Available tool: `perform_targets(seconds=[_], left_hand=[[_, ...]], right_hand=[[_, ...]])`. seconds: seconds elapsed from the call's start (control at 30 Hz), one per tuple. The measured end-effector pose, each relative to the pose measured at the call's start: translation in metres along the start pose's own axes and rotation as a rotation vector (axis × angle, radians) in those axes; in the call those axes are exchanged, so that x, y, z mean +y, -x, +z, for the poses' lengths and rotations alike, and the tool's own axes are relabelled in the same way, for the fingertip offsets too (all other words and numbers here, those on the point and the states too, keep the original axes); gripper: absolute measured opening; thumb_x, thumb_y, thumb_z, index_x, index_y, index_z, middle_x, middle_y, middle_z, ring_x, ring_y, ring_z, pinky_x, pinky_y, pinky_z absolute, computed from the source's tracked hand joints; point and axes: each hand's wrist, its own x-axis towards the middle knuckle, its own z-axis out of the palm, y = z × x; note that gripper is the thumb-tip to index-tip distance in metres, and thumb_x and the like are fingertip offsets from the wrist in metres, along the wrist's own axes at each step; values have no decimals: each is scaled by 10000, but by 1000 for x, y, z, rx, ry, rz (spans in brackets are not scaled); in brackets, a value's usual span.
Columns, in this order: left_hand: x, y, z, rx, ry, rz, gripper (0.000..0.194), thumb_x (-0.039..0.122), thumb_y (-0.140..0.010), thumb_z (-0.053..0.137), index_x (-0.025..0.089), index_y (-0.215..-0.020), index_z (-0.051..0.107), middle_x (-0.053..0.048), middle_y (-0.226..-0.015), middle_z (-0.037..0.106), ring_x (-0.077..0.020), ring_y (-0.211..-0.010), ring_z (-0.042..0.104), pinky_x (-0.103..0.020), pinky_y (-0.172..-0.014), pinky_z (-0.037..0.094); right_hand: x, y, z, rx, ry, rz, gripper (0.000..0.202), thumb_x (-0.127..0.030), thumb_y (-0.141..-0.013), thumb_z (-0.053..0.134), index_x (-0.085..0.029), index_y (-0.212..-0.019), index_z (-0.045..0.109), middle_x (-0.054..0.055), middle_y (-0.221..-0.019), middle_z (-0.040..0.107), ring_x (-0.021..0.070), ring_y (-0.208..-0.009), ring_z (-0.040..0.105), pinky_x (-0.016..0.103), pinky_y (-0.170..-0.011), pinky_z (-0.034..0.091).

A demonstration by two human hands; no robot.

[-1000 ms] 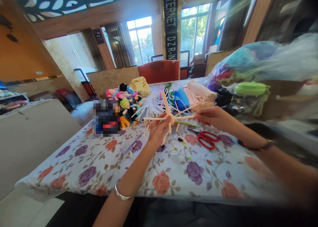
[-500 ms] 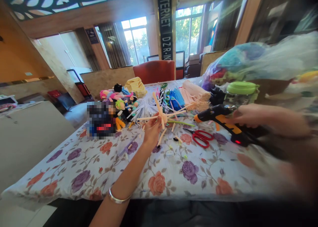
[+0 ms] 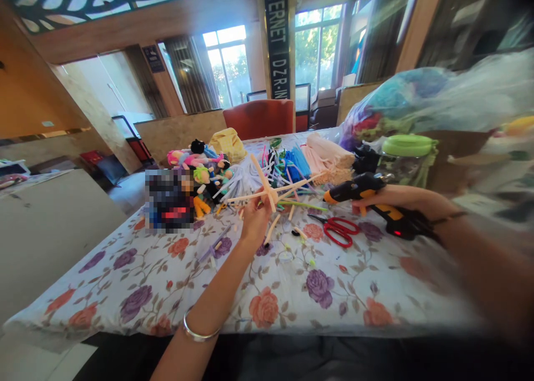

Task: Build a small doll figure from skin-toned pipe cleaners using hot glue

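Note:
My left hand (image 3: pixel 255 217) pinches a peach pipe-cleaner figure (image 3: pixel 271 192) with several thin arms sticking out, held above the table's middle. On the right, my right hand (image 3: pixel 387 197) is closed around a black and orange glue gun (image 3: pixel 354 188), whose orange tip points left toward the figure without touching it. A small red light glows at the gun's base. Red-handled scissors (image 3: pixel 340 231) lie on the flowered tablecloth (image 3: pixel 175 292) below the gun's tip. Behind the figure lie white pipe cleaners (image 3: pixel 242 178) and blue ones (image 3: pixel 297 163).
Small dolls (image 3: pixel 204 175) and a yellow bundle (image 3: pixel 228 145) stand at the back left. Peach pipe cleaners (image 3: pixel 327 161) lie at the back. A green-lidded jar (image 3: pixel 409 156) and a big plastic bag (image 3: pixel 417 100) are at the right. Offcuts dot the cloth.
My right hand has shifted its hold on the glue gun, and its fingers now reach further left along the gun. The peach figure has turned slightly in my left hand.

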Motion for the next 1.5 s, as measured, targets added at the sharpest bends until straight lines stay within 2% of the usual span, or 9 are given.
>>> perform_targets(seconds=[0.07,0.13,0.3,0.37,0.47,0.53,0.7,1.03,1.5], left_hand=[[-2,0,-2,-21,-43,27,396,165,-552,779,190,-926,649,5,-816,660,-109,-751,608,-207,-667,466],[-3,-1,-5,-38,-101,61,404,249,-587,776,180,-964,649,-15,-824,667,-127,-766,614,-213,-655,467],[-4,-2,-8,-18,-181,153,422,322,-594,776,176,-974,662,-38,-827,674,-153,-814,618,-218,-666,475],[-3,-2,-8,-24,-181,160,432,320,-585,781,178,-976,664,-41,-840,674,-152,-806,616,-223,-672,481],[-2,-1,-8,-39,-190,159,431,324,-596,773,182,-988,662,-44,-850,671,-155,-805,616,-232,-672,491],[-1,0,-7,-42,-189,154,418,317,-600,768,183,-982,664,-44,-847,669,-160,-811,617,-238,-670,497],[1,3,-6,-33,-199,150,384,300,-595,763,175,-948,676,-48,-837,675,-180,-837,621,-266,-690,512],[0,1,-8,-61,-320,191,382,285,-636,731,187,-1001,675,-60,-907,692,-208,-980,608,-342,-847,496],[0,2,-8,-86,-400,210,417,317,-649,729,183,-1040,670,-78,-1021,695,-209,-969,628,-351,-850,503]], right_hand=[[2,-1,3,-268,-121,55,208,-314,-713,682,-144,-595,704,78,-683,696,142,-622,624,218,-610,480],[2,-2,3,-391,-237,130,237,-299,-773,622,-138,-624,712,97,-720,704,143,-636,626,231,-630,484],[-11,-4,-4,-239,-379,256,184,-223,-730,650,-126,-582,701,108,-679,697,154,-613,611,277,-627,476],[-25,-1,-6,-164,-469,279,171,-181,-724,642,-119,-574,696,113,-679,695,159,-633,611,291,-646,472],[-49,6,-5,-121,-620,351,232,-187,-737,612,-133,-518,669,100,-628,675,148,-572,580,284,-547,442],[-62,8,0,-161,-702,328,227,-208,-744,600,-134,-546,684,99,-631,675,157,-595,590,280,-553,449],[-78,6,17,-196,-813,243,118,-223,-692,629,-142,-635,693,65,-695,688,152,-698,623,266,-712,475],[-95,9,46,-261,-780,287,191,-297,-680,645,-159,-550,667,41,-627,652,146,-633,592,256,-668,456],[-95,9,54,-260,-793,338,226,-304,-670,628,-144,-511,637,60,-576,628,138,-558,537,260,-566,412]])
